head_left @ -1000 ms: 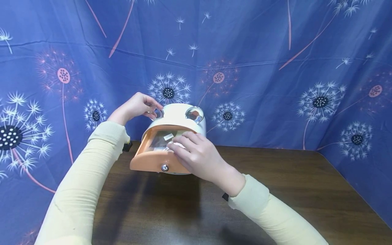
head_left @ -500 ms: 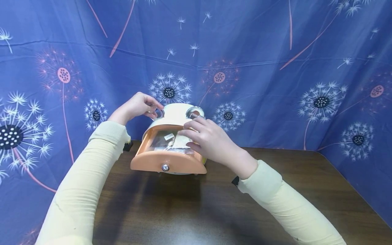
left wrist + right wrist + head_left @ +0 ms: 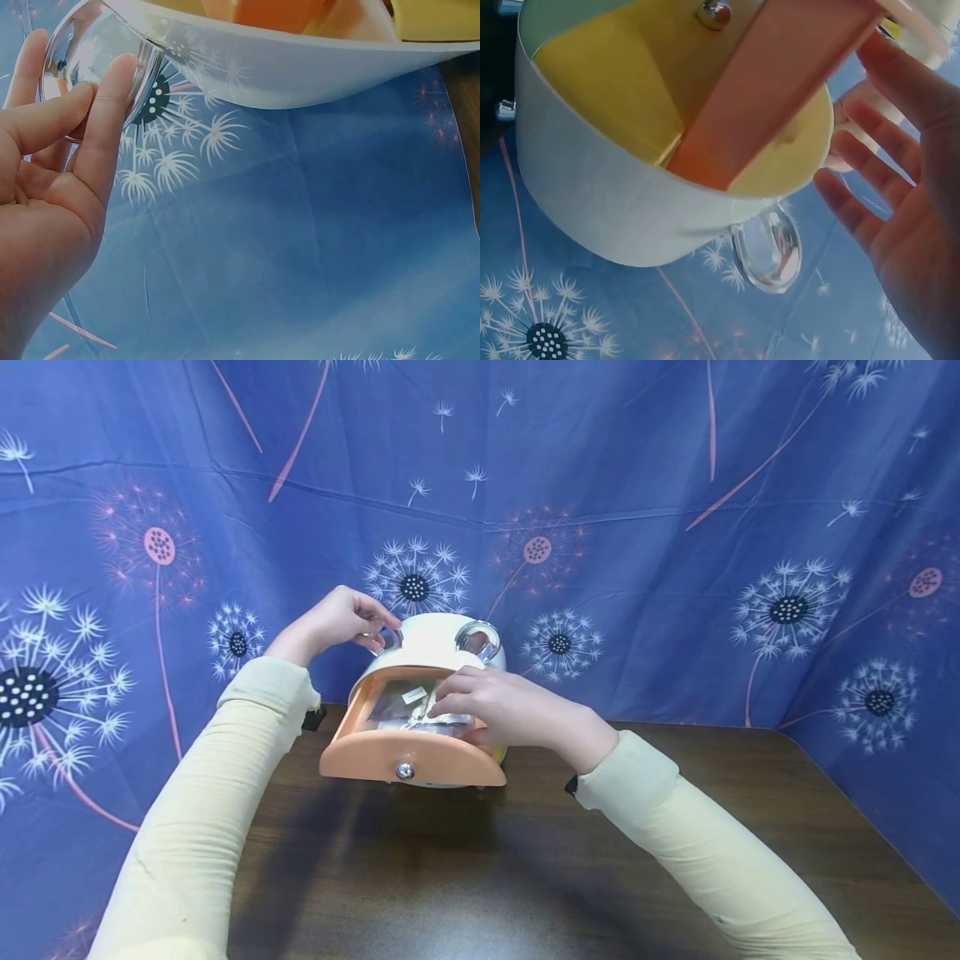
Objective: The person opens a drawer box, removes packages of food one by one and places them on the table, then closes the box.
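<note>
In the head view, an orange plastic drawer with a curved front point(image 3: 450, 758) juts toward the person from a rounded white case point(image 3: 431, 631) on a dark brown wooden table point(image 3: 675, 827). Its front runs left to right, with a round chrome knob point(image 3: 405, 771) near its middle. A see-through plastic packet point(image 3: 386, 710) with a small white label point(image 3: 414, 695) lies inside, below and to the right of the left hand point(image 3: 341, 622). The right hand point(image 3: 517, 703) is nearer, its loosely bent fingers over the packet's right side; whether they touch it cannot be told. The packet is glossy and greyish; its long axis is unclear under the fingers.

In the left wrist view, the left hand holds a shiny, rounded chrome ear point(image 3: 90, 37) on the case, with fingers on both sides.

In the right wrist view, the right hand is spread with fingers apart, beside the drawer's smooth side wall; nothing shows in its grasp. A yellow panel point(image 3: 607, 67) lies beyond.
</note>
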Demonstrator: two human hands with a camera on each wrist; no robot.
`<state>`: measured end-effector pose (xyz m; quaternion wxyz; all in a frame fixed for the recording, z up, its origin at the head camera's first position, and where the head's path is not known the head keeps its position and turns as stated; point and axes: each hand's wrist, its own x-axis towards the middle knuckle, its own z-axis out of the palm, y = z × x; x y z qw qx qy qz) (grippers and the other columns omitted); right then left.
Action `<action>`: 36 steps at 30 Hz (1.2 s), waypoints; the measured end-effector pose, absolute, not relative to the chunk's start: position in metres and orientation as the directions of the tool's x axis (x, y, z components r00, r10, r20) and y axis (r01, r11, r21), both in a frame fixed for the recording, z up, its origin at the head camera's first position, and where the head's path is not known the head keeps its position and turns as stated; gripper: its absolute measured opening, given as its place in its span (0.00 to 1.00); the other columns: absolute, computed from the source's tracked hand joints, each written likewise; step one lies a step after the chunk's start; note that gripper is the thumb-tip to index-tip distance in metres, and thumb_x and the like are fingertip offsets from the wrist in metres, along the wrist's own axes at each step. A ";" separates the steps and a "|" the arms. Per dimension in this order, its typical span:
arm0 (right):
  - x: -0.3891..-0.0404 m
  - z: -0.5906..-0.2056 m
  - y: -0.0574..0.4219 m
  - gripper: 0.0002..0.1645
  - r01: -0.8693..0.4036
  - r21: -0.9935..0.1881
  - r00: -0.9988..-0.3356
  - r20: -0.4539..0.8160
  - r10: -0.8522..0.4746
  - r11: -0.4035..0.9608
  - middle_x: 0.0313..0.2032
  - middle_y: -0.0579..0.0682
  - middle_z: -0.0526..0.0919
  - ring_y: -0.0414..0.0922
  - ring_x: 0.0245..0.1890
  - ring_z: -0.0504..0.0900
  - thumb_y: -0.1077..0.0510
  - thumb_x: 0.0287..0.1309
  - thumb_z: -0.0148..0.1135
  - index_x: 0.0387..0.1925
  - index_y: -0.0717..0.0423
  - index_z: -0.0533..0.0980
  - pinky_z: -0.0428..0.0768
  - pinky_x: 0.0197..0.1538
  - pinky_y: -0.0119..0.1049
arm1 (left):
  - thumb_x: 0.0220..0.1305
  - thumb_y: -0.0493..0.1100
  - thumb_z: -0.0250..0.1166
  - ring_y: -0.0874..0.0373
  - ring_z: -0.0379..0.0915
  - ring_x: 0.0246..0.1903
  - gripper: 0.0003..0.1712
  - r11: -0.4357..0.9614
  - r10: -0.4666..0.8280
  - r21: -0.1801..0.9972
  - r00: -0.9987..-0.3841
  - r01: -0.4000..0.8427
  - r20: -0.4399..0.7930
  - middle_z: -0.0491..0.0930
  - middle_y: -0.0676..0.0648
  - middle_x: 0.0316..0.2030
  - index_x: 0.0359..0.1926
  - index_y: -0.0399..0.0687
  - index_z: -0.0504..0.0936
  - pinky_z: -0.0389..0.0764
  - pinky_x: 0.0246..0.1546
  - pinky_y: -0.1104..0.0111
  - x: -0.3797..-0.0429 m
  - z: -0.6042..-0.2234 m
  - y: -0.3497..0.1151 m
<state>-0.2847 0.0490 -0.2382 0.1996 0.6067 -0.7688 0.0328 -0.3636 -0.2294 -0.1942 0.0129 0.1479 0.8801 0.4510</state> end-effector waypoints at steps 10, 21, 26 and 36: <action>-0.293 -0.247 0.033 0.20 -0.947 0.197 -0.188 0.304 -0.934 0.255 0.49 0.46 0.79 0.44 0.53 0.74 0.57 0.55 0.66 0.51 0.47 0.78 0.76 0.55 0.37 | 0.65 0.27 0.53 0.44 0.81 0.39 0.15 0.562 0.272 0.789 -0.956 0.249 0.108 0.76 0.35 0.53 0.48 0.33 0.81 0.84 0.41 0.59 -0.363 -0.195 -0.230; -0.296 -0.256 0.019 0.22 -0.930 0.241 -0.224 0.230 -0.947 0.279 0.53 0.43 0.74 0.42 0.54 0.71 0.46 0.61 0.57 0.57 0.41 0.74 0.73 0.56 0.36 | 0.65 0.28 0.53 0.46 0.82 0.37 0.14 0.571 0.272 0.781 -0.956 0.254 0.112 0.76 0.36 0.52 0.48 0.33 0.82 0.83 0.43 0.56 -0.364 -0.195 -0.230; -0.298 -0.259 0.017 0.21 -0.920 0.281 -0.209 0.243 -0.947 0.275 0.53 0.43 0.74 0.42 0.53 0.70 0.47 0.63 0.55 0.58 0.40 0.73 0.73 0.54 0.35 | 0.65 0.28 0.53 0.49 0.83 0.36 0.14 0.568 0.278 0.781 -0.954 0.260 0.115 0.76 0.35 0.52 0.48 0.33 0.81 0.83 0.43 0.56 -0.364 -0.195 -0.230; -0.300 -0.261 0.014 0.22 -0.895 0.361 -0.171 0.268 -0.948 0.263 0.50 0.41 0.74 0.41 0.47 0.71 0.52 0.61 0.54 0.58 0.39 0.71 0.75 0.46 0.33 | 0.65 0.27 0.52 0.48 0.83 0.37 0.15 0.562 0.276 0.788 -0.955 0.253 0.110 0.76 0.35 0.52 0.48 0.33 0.81 0.84 0.42 0.57 -0.364 -0.195 -0.230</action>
